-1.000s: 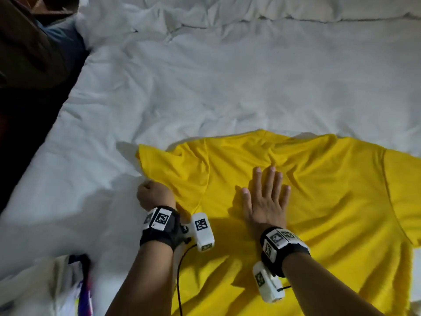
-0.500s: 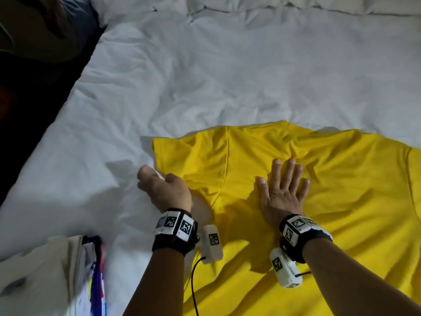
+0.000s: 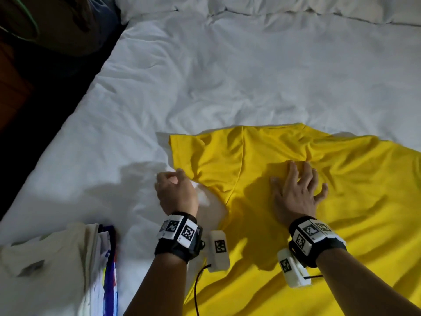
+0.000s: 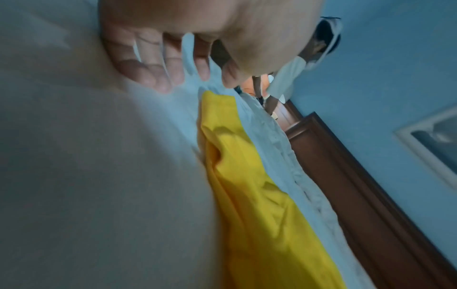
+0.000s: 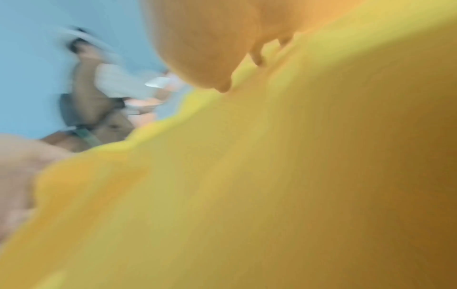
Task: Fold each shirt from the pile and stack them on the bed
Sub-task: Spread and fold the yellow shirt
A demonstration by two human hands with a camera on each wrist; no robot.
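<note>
The yellow shirt [image 3: 307, 201] is lying spread across the white bed [image 3: 227, 76], its body running off toward the right of the head view and one short sleeve [image 3: 205, 160] pointing left, with creases bunching around the shoulder. The right hand [image 3: 296, 192] is pressing flat on the chest area, its fingers [image 3: 293, 172] straight and fanned out, holding nothing and simply pinning the cloth. The left hand [image 3: 176, 192] is sitting just at the lower edge of the sleeve with its fingers curled in; from the head view it is looking like a pinch on the sleeve hem, but the left wrist view is showing the fingers [image 4: 160, 78] loosely bent over the white sheet with the yellow cloth just beyond them, so I cannot tell whether any fabric is actually caught. Judging by this, the step in hand is flattening the shirt and bringing the sleeve over. To do it well, the pinning palm should be staying planted while the other hand is taking the sleeve by its hem, not mid-cloth, and drawing it across in one smooth sweep so the shoulder seam is forming the fold line. A stack of folded garments [image 3: 68, 258] is waiting at the near left, well apart from the shirt.
</note>
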